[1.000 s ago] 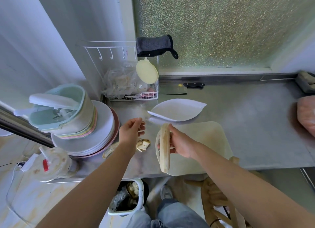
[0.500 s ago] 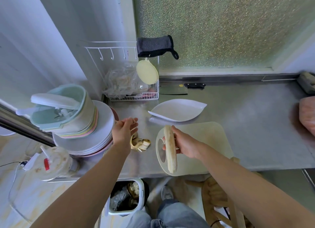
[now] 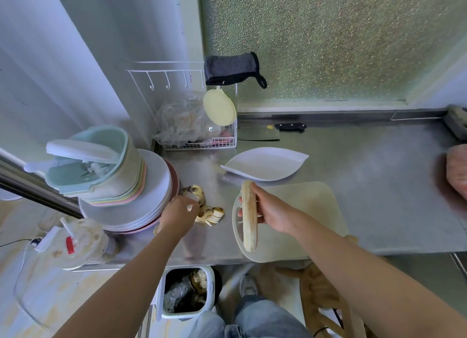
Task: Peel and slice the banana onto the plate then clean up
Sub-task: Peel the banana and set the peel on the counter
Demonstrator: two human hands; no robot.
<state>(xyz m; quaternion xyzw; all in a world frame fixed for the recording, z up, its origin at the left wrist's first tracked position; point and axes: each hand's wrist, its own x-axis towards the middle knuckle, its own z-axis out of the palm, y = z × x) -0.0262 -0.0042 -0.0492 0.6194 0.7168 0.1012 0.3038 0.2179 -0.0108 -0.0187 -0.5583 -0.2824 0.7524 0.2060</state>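
Note:
My right hand (image 3: 271, 210) grips a peeled banana (image 3: 249, 216) and holds it lengthwise above the left end of a pale cutting board (image 3: 303, 211). The banana peel (image 3: 208, 212) lies on the steel counter to the left of the board. My left hand (image 3: 178, 217) is down on the peel's left end with its fingers closed on it. An empty white leaf-shaped plate (image 3: 265, 164) sits just behind the board. A cleaver (image 3: 260, 134) with a black handle lies against the back edge of the counter.
A tall stack of plates and bowls (image 3: 156, 186) crowds the counter's left end. A wire rack (image 3: 202, 143) with bags stands behind it. A white waste bin (image 3: 210, 270) sits on the floor below the counter edge, and a wooden chair (image 3: 326, 294) beside my legs.
My left hand dropped from above the peel onto it and closed its fingers. My right hand tipped the banana over the board's left end.

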